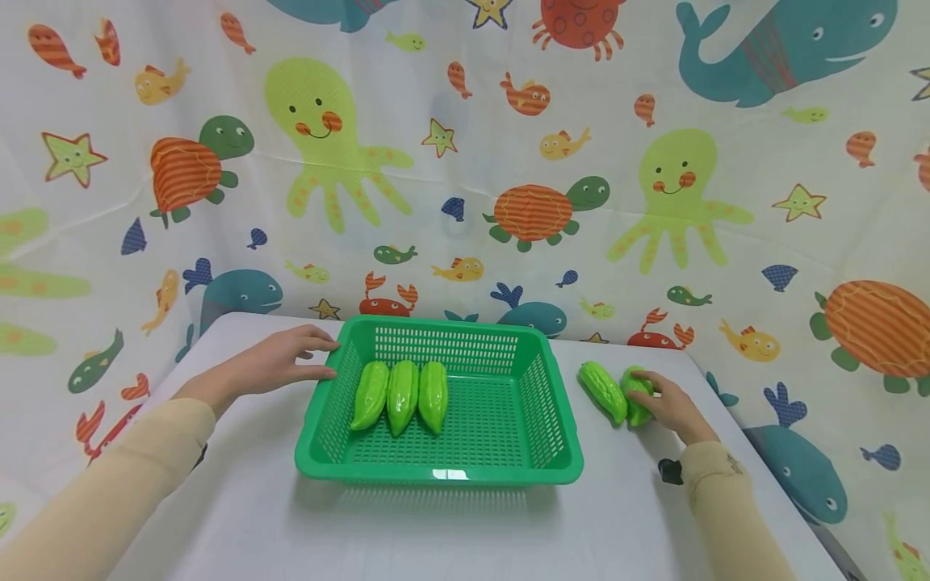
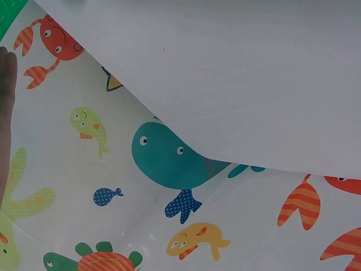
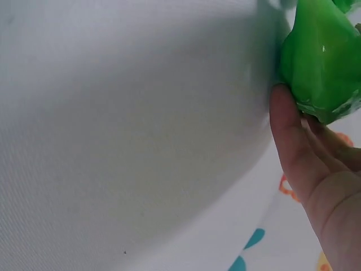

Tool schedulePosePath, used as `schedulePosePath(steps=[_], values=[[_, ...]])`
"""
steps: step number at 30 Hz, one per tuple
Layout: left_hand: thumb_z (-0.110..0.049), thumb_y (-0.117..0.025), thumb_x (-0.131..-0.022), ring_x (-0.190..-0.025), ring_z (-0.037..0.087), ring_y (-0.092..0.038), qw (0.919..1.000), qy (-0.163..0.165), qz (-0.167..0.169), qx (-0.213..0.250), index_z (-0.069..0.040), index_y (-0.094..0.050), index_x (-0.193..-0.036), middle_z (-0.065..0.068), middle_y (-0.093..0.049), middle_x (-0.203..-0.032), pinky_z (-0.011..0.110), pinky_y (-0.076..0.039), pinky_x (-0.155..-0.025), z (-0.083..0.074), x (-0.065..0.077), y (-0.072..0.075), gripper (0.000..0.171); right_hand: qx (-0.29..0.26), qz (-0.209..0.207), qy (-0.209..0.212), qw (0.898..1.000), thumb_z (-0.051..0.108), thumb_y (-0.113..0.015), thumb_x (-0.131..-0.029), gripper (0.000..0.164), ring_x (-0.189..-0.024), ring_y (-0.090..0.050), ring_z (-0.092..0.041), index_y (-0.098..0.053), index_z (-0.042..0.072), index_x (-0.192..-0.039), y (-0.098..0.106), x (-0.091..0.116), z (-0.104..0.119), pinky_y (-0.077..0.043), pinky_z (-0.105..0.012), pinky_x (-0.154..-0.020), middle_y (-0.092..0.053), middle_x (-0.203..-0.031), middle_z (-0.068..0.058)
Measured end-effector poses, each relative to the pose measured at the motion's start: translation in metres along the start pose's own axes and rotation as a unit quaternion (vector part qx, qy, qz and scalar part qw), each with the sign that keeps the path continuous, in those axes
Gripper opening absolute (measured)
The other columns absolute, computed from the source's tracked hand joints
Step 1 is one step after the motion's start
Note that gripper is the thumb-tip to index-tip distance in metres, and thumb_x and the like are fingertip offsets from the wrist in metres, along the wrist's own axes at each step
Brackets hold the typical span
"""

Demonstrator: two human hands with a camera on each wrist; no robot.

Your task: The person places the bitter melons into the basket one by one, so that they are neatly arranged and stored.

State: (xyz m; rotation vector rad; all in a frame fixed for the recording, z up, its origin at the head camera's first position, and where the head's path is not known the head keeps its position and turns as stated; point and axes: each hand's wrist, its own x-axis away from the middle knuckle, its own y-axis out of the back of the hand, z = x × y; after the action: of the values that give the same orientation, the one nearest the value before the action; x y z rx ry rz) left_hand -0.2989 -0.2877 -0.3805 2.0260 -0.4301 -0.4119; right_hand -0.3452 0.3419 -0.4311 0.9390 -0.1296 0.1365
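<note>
L hand (image 1: 279, 363) lay flat, fingers spread, vs basket (image 1: 559, 452) rim, apparently steadying it; R hand (image 1: 672, 403) had grip curled on a gourd (image 1: 635, 395) on worktop (image 1: 240, 516), beside 2nd gourd (image 1: 603, 391); 3 gourds (image 1: 402, 395) in basket.

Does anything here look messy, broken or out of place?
Nothing looks spilled or broken. Three green toy vegetables lie neatly side by side in the green basket, while two more sit outside it on the table, one gripped by the right hand. The left hand touches the basket's edge.
</note>
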Motion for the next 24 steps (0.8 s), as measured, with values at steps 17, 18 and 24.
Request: schedulePosePath(steps=[17, 18, 24], values=[[-0.042, -0.069, -0.09, -0.114, 0.04, -0.056, 1.0, 0.003, 0.001, -0.001, 0.003, -0.059, -0.13, 0.021, -0.055, -0.129, 0.054, -0.051, -0.091, -0.002, -0.001, 0.001, 0.062, -0.015, -0.032, 0.038, 0.999, 0.045, -0.062, -0.095, 0.067, -0.127, -0.039, -0.048, -0.038, 0.011, -0.147, 0.017, 0.0, 0.023, -0.045, -0.061, -0.096, -0.036, -0.146, -0.027], [-0.042, -0.069, -0.09, -0.114, 0.039, -0.056, 1.0, 0.003, 0.001, 0.0, 0.003, -0.059, -0.13, 0.021, -0.055, -0.129, 0.054, -0.051, -0.091, -0.002, -0.001, 0.001, 0.062, -0.016, -0.033, 0.042, 0.998, 0.045, -0.062, -0.095, 0.067, -0.127, -0.039, -0.048, -0.038, 0.011, -0.148, 0.018, 0.0, 0.026, -0.044, -0.062, -0.096, -0.037, -0.146, -0.026], [-0.042, -0.069, -0.09, -0.115, 0.04, -0.055, 1.0, 0.003, 0.003, 0.002, 0.003, -0.059, -0.13, 0.021, -0.055, -0.129, 0.056, -0.051, -0.091, -0.003, -0.001, 0.002, 0.061, -0.022, -0.038, 0.061, 0.997, 0.043, -0.063, -0.094, 0.067, -0.127, -0.043, -0.05, -0.037, 0.012, -0.148, 0.019, 0.002, 0.042, -0.042, -0.064, -0.098, -0.037, -0.147, -0.026]])
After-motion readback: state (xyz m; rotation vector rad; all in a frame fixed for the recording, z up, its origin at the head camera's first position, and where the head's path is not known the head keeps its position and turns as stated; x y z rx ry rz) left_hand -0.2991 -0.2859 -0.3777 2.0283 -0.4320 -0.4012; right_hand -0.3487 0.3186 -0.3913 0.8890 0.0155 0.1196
